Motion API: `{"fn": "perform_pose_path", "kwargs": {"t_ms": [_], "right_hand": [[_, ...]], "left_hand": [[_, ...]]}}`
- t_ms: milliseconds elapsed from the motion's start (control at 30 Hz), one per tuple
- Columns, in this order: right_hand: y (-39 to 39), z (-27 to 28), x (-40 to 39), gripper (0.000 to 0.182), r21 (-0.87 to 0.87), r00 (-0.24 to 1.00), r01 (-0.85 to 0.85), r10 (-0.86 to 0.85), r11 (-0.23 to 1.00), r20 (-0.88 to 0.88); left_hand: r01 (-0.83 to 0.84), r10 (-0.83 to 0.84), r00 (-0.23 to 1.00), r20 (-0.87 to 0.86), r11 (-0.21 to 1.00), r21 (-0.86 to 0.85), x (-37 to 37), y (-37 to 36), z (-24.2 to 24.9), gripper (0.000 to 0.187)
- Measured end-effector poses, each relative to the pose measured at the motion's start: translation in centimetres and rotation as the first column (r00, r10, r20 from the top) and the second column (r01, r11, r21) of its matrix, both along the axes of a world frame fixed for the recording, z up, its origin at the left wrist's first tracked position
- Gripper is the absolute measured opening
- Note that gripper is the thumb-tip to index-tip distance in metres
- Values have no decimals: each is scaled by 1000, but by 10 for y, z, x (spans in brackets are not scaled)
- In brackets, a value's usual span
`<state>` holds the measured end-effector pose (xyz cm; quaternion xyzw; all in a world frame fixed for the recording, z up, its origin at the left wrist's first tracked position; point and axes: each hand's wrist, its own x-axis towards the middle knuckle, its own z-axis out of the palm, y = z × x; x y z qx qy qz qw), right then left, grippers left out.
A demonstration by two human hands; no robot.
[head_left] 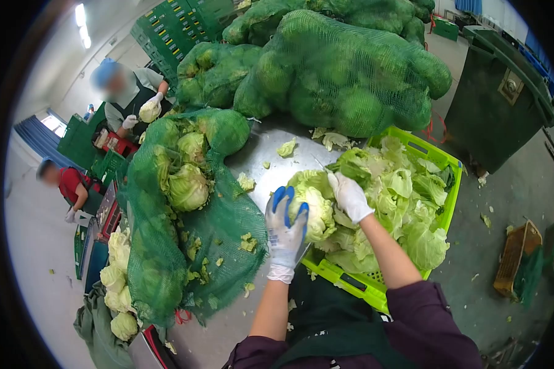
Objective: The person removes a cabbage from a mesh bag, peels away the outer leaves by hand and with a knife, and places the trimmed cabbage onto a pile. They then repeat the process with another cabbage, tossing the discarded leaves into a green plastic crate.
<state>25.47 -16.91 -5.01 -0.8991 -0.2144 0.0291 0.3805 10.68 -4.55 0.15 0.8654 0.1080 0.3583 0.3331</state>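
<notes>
A pale green cabbage point(314, 212) is held over the near left edge of the lime-green crate point(349, 282). My left hand point(285, 232), in a white glove with blue fingertips, is wrapped around the cabbage's left side. On its upper right is my right hand point(351, 195), white-gloved, with fingers closed; a thin line that looks like a narrow knife blade point(318, 162) sticks out past them, its handle hidden. Loose cabbage leaves point(406, 203) fill the crate. To the left, an opened green mesh bag point(228, 252) contains more cabbages point(189, 187).
Full mesh bags of cabbages point(351, 80) are piled at the back of the metal table point(258, 147). A dark green bin point(495, 101) stands right, a brown basket point(518, 261) on the floor. At left, one co-worker point(129, 101) holds a cabbage; another person point(71, 187) is farther off.
</notes>
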Motion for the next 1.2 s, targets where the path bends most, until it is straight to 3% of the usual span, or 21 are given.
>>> {"fn": "perform_pose_path", "kwargs": {"t_ms": [100, 167, 300, 367, 433, 467, 533, 567, 633, 667, 733, 800, 833, 900, 933, 1033, 1067, 1100, 1133, 1167, 1200], "right_hand": [[0, -4, 23, 51, 2, 982, -65, 65, 998, -178], [17, -30, 30, 54, 39, 999, 1, 1, 999, -54], [18, 15, -9, 66, 32, 984, 37, -31, 999, -176], [7, 30, -45, 86, 206, 998, -19, 31, 978, -54], [-9, 81, -80, 85, -16, 935, -177, 163, 984, -316], [-10, 63, -80, 85, -22, 936, -169, 153, 985, -317], [-7, 29, -75, 84, 264, 958, -198, 243, 944, -149], [-14, 30, -66, 69, 308, 935, -190, 267, 932, -233], [-21, 21, -50, 49, 373, 848, -130, 298, 919, -438], [-25, 10, -41, 49, 375, 853, -125, 293, 918, -431], [-31, -21, -26, 32, 136, 936, -90, 131, 987, -327], [-34, -41, -27, 32, 219, 958, 113, -48, 969, -284], [-34, -29, -36, 34, 239, 922, 250, -155, 938, -355], [-21, 0, -70, 46, 521, 915, 234, -5, 821, -404], [-17, 15, -82, 78, 466, 857, 107, 156, 878, -491], [17, 22, -102, 96, 436, 865, 34, 192, 900, -464], [16, 12, -90, 96, 512, 876, -44, 280, 858, -393], [14, 13, -78, 94, 529, 867, -149, 368, 835, -336], [13, 13, -73, 91, 536, 845, -189, 415, 823, -338], [12, 13, -71, 88, 542, 820, -224, 457, 810, -344], [11, 12, -74, 88, 539, 816, -224, 459, 812, -352]], "left_hand": [[193, -151, 979, 140, 913, -360, -20, 16, -10, 47], [107, -102, 994, 33, 947, -301, -40, 25, -13, 53], [115, -67, 986, 151, 936, -332, -51, 22, -3, 59], [7, -10, 996, -92, 999, -37, -53, 20, 19, 62], [-9, 8, 983, -181, 1000, -8, -50, 21, 25, 61], [-27, 55, 971, -234, 993, 118, -47, 21, 25, 59], [-15, 98, 973, -207, 929, 370, -38, 15, 35, 56], [-12, 94, 974, -205, 929, 369, -36, 16, 32, 56], [52, -26, 992, -122, 976, 213, -34, 25, 18, 56], [114, -114, 987, -113, 993, -9, -34, 31, 10, 55], [119, -133, 987, -88, 982, -147, -38, 37, 8, 54], [108, -118, 993, -14, 943, -314, -40, 51, -1, 54], [95, -105, 994, -14, 946, -311, -40, 50, 2, 54], [-190, 160, 978, -136, 947, -260, -40, 44, 7, 54], [-255, 231, 965, -122, 933, -253, -40, 38, 6, 53], [-300, 142, 922, -360, 851, -430, -60, 20, 27, 50], [-270, 155, 892, -424, 936, -226, -67, 9, 49, 40], [-276, 163, 891, -423, 936, -220, -72, 9, 56, 40], [-214, 223, 923, -314, 975, 61, -76, 11, 60, 39], [-164, 241, 951, -196, 925, 342, -79, 12, 63, 38], [-169, 269, 947, -175, 882, 439, -72, 12, 70, 48]]}}
